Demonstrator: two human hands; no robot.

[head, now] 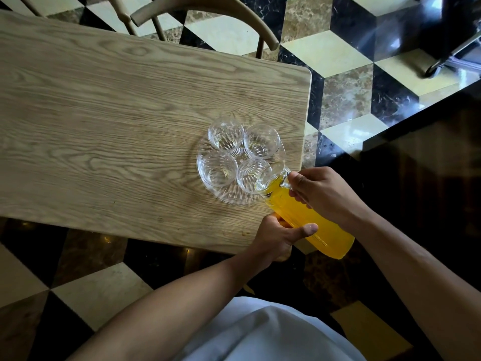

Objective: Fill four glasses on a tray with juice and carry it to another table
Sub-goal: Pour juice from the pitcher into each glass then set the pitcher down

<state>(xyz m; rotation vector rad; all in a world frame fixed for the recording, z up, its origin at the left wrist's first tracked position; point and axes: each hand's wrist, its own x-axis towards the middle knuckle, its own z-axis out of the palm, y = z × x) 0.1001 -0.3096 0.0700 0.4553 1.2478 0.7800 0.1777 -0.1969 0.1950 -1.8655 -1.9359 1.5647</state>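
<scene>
- Right hand (pixel 325 194), centre right of frame, fingers curled round the handle of a tilted juice pitcher (pixel 309 217).
- Left hand (pixel 281 235) grips the pitcher's underside, thumb on top.
- No writing legible.

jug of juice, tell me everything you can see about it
The jug of juice looks like clear ribbed glass, nearly full of opaque orange-yellow liquid. It is tilted steeply, spout toward the near-right glass on the tray; no stream shows yet. The right hand grips its handle side near the neck, and the left hand supports the body from below.
</scene>
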